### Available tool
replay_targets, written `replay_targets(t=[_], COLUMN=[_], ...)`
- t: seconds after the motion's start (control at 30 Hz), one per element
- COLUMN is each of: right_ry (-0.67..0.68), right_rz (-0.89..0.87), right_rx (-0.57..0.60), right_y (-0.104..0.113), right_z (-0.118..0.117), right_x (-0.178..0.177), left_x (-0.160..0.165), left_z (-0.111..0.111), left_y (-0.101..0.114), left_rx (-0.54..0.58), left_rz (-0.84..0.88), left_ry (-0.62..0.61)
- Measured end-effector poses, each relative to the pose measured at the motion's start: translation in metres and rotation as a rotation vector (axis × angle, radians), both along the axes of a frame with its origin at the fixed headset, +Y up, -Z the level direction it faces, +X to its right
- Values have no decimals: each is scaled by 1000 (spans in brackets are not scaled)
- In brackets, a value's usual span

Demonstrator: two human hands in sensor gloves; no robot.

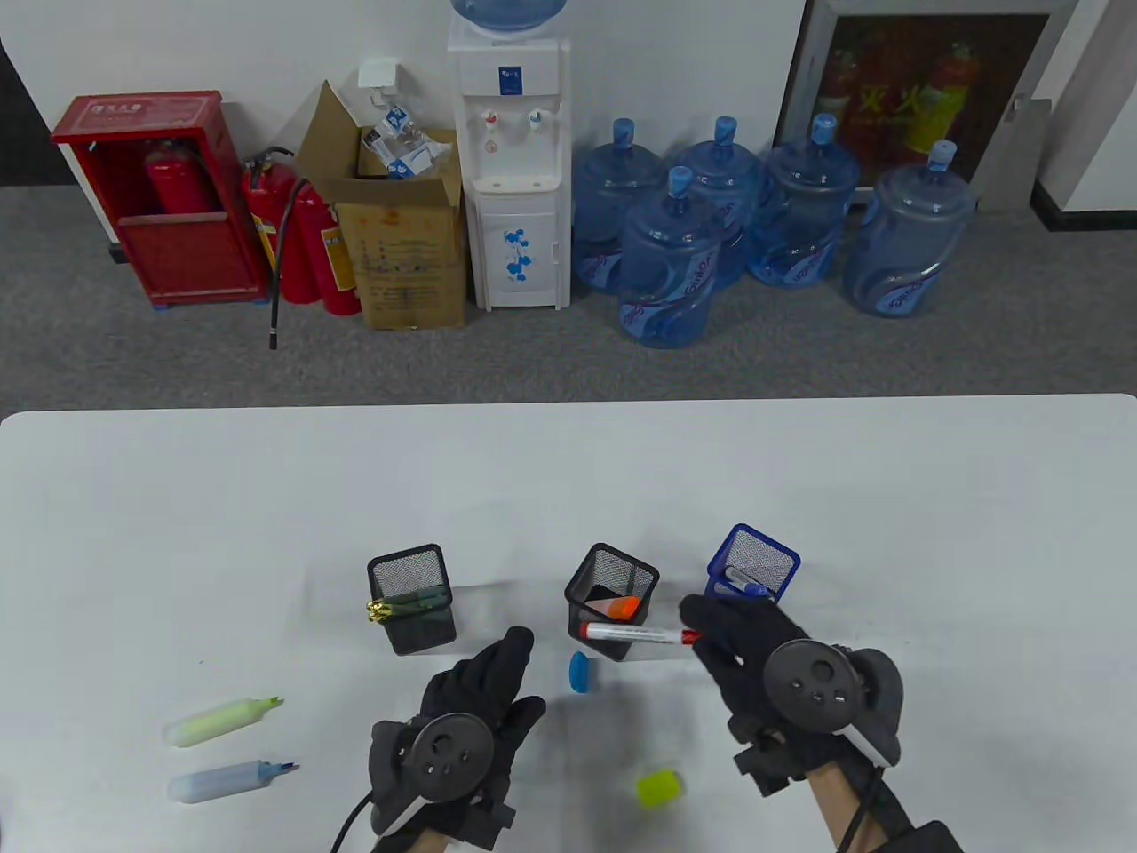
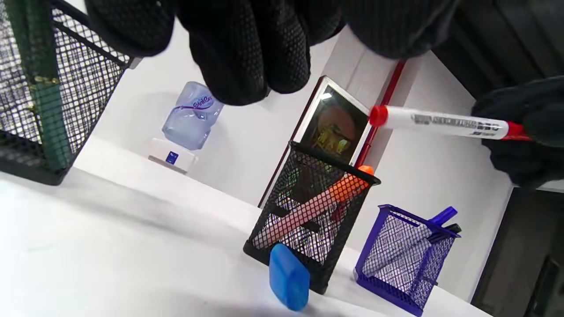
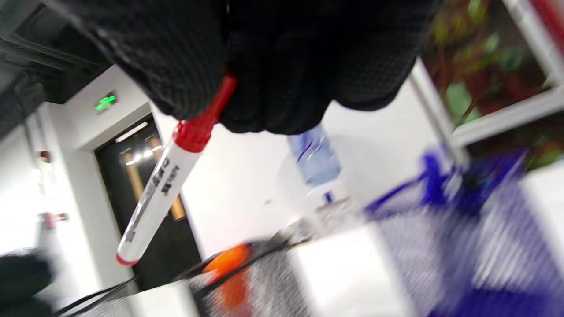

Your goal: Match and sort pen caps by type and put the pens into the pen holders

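My right hand (image 1: 711, 635) grips the red-capped end of a white marker (image 1: 635, 633) (image 2: 440, 123) (image 3: 154, 193), which lies level over the middle black mesh holder (image 1: 611, 600) (image 2: 313, 220). An orange highlighter (image 1: 619, 608) (image 2: 317, 202) leans inside that holder. My left hand (image 1: 497, 689) hovers empty with relaxed fingers, just left of a blue cap (image 1: 580, 672) (image 2: 288, 277) on the table. The left black holder (image 1: 410, 597) (image 2: 44, 92) holds green pens. A blue mesh holder (image 1: 753, 569) (image 2: 405, 255) holds blue pens. An uncapped green highlighter (image 1: 222, 720) and blue highlighter (image 1: 231, 780) lie at the left. A yellow-green cap (image 1: 659, 787) lies near the front.
The white table (image 1: 568, 480) stretches back behind the holders. Beyond its far edge, on the floor, stand water bottles (image 1: 666, 267), a water dispenser (image 1: 511, 160), a cardboard box (image 1: 400, 231) and fire extinguishers (image 1: 306, 240).
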State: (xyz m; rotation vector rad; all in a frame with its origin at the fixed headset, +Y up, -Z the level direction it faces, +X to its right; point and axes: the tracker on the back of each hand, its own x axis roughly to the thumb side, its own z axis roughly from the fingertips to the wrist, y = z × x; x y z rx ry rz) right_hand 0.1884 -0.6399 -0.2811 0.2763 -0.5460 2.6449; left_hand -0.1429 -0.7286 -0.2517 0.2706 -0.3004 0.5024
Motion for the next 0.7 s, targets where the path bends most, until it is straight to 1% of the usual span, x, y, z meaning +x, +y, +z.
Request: replay_targets(t=[0.07,0.1,0.13,0.17,0.2,0.3,0.37,0.53,0.7], right_ry=[-86,-151,-171,-232,-259,-326,-355,-371,-342], right_rz=[40,64,79,147,183,366,483,546,573], right_rx=[24,44,49,58,61,69,70,46,30], right_y=[13,19,20,23,23,18,9,-6,-21], right_z=[-4,-6,-7,-10,-12,-19,-26,-38,-44], right_x=[15,23,25,30,31,29,23,11,1], left_x=[2,4,5,7,7,9,9,11,12], left_z=[0,0,1,1,1,1,1,1,1], left_y=[-1,-1,-2,-3,-3,-4,-6,-7,-6], left_rx=[3,10,16,21,20,10,7,1,0], left_rz=[-50,-86,-104,-127,-136,-143,-153,-179,-191], left_ry=[-6,-11,-13,-17,-19,-27,-30,-38,-40])
